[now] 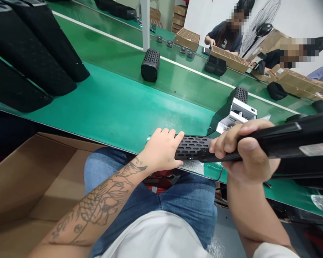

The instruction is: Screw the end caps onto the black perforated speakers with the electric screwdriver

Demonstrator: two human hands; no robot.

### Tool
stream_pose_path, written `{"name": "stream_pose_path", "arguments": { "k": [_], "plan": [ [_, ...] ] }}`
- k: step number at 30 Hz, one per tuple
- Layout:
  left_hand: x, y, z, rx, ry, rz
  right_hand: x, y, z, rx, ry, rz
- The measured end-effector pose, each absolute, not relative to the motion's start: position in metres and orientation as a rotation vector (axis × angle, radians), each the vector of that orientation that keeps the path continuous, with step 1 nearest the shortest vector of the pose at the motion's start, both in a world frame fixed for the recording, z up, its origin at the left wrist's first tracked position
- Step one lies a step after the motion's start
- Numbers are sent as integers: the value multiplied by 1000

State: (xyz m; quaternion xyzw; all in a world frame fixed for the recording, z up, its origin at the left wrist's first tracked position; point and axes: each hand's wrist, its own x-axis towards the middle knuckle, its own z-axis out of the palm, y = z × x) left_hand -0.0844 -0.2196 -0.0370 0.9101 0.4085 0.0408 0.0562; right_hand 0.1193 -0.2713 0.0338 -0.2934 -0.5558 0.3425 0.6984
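My left hand (164,148) is wrapped over the left end of a black perforated housing (195,145) with rows of slots, at the bench's near edge. My right hand (247,148) grips a long black casing (282,138), which runs off to the right and bears a whitish label. The casing's left end meets or overlaps the perforated housing. I cannot tell whether the two are joined. Just beyond my right hand stands a black unit with an open silver metal bracket (240,111). My palms hide parts of both held pieces.
Several large black casings (40,50) lean at the left of the green bench (118,107). A black perforated unit (150,64) stands on the green line beyond. An open cardboard box (18,179) is at my lower left. Co-workers (226,37) sit across, near divided cartons (228,59).
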Motion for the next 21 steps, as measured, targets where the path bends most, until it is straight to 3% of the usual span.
{"name": "stream_pose_path", "arguments": {
  "k": [21],
  "plan": [
    [-83, -221, -29, 2725, 1221, 93, 112, -267, 22, -868, -1442, 755]
  ]
}}
